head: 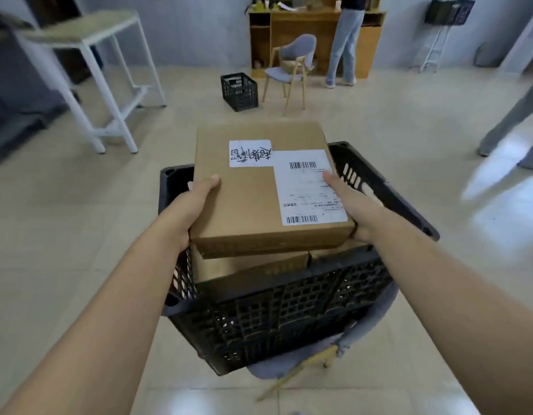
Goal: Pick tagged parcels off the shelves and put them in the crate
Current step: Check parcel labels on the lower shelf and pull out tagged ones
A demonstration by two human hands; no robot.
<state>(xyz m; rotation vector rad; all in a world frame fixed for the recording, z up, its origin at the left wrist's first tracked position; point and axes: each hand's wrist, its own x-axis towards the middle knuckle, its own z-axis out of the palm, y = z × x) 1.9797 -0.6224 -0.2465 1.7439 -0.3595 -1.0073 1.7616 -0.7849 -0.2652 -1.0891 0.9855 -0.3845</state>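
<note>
The tiled floor (pixel 79 235) is spreading out under everything, pale and glossy. To my left a white-legged table (pixel 88 37) is standing, and against the far wall a wooden desk (pixel 304 34) is sitting with a person in light jeans (pixel 344 46) standing at it. A blue chair (pixel 292 61) is facing that desk, with a second black crate (pixel 239 91) resting on the floor just beside it. Another crate (pixel 448 12) is perching on a white stand at the far right.

Directly below me, the black crate (pixel 283 319) is resting on a blue chair seat (pixel 370 319) with wooden legs. Brown parcels (pixel 250 265) are already lying inside it, reaching near its rim.

I am holding a flat cardboard parcel (pixel 250 199) over the crate, just above the ones inside; whether it is touching them I cannot tell. It is carrying a printed barcode label (pixel 310 187) and a smaller white tag with handwriting (pixel 250 153).

My left hand (pixel 193 202) is gripping the parcel's left edge, thumb lying on top, fingers hidden underneath. My right hand (pixel 349 202) is gripping the right edge, thumb resting on the barcode label. The two hands are apart, the parcel between them.
</note>
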